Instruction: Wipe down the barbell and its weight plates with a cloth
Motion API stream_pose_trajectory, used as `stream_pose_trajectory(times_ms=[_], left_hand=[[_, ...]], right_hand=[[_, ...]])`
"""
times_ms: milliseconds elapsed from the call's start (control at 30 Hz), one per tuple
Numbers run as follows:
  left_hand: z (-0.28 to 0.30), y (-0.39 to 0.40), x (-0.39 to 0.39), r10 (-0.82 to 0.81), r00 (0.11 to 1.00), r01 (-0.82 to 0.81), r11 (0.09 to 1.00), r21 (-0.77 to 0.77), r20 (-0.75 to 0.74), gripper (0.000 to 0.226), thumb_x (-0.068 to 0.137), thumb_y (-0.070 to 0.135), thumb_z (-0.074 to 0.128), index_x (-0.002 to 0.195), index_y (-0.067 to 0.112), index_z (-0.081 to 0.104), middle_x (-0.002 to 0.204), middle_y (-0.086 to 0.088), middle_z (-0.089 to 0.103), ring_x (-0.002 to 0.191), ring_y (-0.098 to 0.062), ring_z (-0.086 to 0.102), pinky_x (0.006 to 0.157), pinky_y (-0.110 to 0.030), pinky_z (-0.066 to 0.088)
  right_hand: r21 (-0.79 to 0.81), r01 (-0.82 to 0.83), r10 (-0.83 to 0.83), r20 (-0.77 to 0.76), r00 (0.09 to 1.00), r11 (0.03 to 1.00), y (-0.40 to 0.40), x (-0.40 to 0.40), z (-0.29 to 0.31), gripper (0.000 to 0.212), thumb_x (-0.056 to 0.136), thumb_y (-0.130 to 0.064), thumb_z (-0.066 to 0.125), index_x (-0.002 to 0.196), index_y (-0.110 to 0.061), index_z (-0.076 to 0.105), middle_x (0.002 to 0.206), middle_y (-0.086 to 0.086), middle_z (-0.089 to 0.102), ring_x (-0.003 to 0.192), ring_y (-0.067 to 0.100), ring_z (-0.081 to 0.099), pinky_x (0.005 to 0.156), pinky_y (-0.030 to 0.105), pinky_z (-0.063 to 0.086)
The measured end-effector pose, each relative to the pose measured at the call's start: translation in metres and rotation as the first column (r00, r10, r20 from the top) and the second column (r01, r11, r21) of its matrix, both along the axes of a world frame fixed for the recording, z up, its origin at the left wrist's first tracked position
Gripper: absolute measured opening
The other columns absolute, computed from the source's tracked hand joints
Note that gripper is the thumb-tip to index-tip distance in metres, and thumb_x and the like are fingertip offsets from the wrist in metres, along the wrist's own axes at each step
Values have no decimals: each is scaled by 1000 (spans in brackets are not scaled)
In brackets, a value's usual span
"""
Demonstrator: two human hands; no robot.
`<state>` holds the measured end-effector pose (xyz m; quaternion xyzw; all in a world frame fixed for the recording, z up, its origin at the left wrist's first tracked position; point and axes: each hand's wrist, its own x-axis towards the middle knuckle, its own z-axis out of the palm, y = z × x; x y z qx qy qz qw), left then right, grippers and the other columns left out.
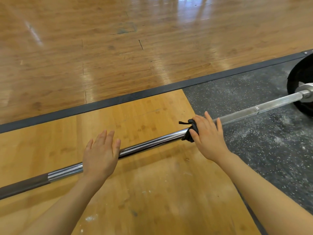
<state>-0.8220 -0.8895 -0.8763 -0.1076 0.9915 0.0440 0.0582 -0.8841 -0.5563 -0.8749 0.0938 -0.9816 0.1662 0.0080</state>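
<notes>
Across the frame's middle, lower left to upper right, runs the bar (152, 144); plate (303, 82) at right edge. Right hand (207, 135) presses black cloth (189, 133) onto the bar, fingers fairly straight, not wrapped. Left hand (100, 153) flat and open over the bar, holding nothing. Better: wrap cloth round the bar, steady with left, stroke toward the plate.

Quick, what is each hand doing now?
Left hand: open, flat on the barbell.
Right hand: open, pressing the black cloth onto it.
</notes>
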Motion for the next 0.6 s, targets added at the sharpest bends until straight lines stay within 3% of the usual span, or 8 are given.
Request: stream_pose_trajectory(times_ms=[333, 467, 600], left_hand=[[0, 8, 19, -22, 998, 20, 999, -25, -59, 81, 88, 58, -9, 152, 24, 28, 158, -2, 28, 146, -16, 23, 117, -39, 16], [1, 12, 29, -35, 997, 33, 999, -23, -66, 85, 86, 60, -11, 151, 24, 29, 158, -2, 29, 146, -16, 24, 117, -40, 18], [2, 17, 44, -48, 997, 48, 999, -9, -62, 87, 84, 59, -14, 152, 24, 26, 159, -1, 26, 147, -15, 20, 118, -40, 16]], right_hand=[[-8, -2, 2, -55, 999, 1000, 4, 22, -5, 46, 99, -32, 42, 143, -16, 39, 151, 2, 38, 148, 29, 12, 119, 51, 8], [-129, 25, -31, -45, 998, 991, 2, 39, -6, 54, 100, -24, 46, 149, -7, 30, 153, 8, 34, 148, 30, 12, 119, 49, 14], [-245, 55, -66, -38, 997, 968, -1, 51, -3, 41, 100, -14, 40, 140, -5, 39, 143, 11, 43, 142, 36, 25, 117, 50, 23]])
